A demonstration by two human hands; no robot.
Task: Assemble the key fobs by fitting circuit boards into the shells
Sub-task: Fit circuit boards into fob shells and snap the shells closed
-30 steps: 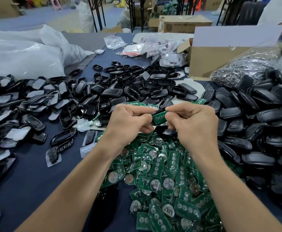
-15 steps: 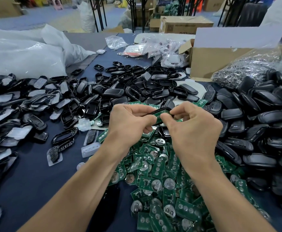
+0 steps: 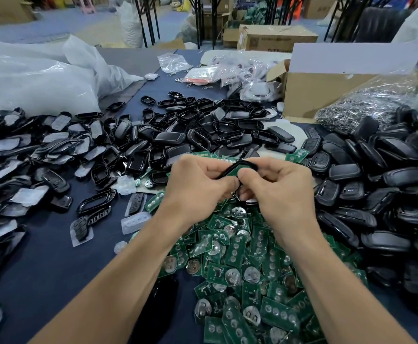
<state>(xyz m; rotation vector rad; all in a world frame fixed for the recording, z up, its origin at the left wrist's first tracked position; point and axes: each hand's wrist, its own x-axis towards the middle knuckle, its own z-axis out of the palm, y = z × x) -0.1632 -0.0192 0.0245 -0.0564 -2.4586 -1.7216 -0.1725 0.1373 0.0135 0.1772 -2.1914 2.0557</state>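
Nearest: a heap of green circuit boards [image 3: 240, 281] on the dark blue table cover [image 3: 41, 269], many with round coin-cell holders face up. Both forearms cross over it. A glossy black piece [image 3: 163, 294] lies at the heap's left edge, too dark to identify.

Over the heap's far end, left hand [image 3: 198, 187] and right hand [image 3: 280, 187] meet. Both grip one black shell [image 3: 237, 165], fingers curled round it, thumbs meeting on its near face. The shell is off the table and mostly covered, so only its upper rim shows as an arc between the hands. A sliver of held circuit board [image 3: 233, 172] shows green inside that rim, above the thumbs. Can't tell if it's fully seated.

Left of the hands: clear rubber button pads [image 3: 135, 221] and a few open shell frames [image 3: 96, 204]. Further left is a spread of shell halves with whitish film [image 3: 29, 150]. On the right, a deep pile of closed black fob bodies [image 3: 377, 184] touches the board heap.

Behind the hands, more empty black frames [image 3: 203, 125] are scattered mid-table. Past those on the right is an open cardboard box [image 3: 327, 93] with a clear bag of metal key rings [image 3: 367, 108] against it. On the left are big white plastic bags [image 3: 29, 78], and in the middle small clear packets [image 3: 203, 75]. Far back: another carton [image 3: 277, 37] and black table legs [image 3: 148, 23].
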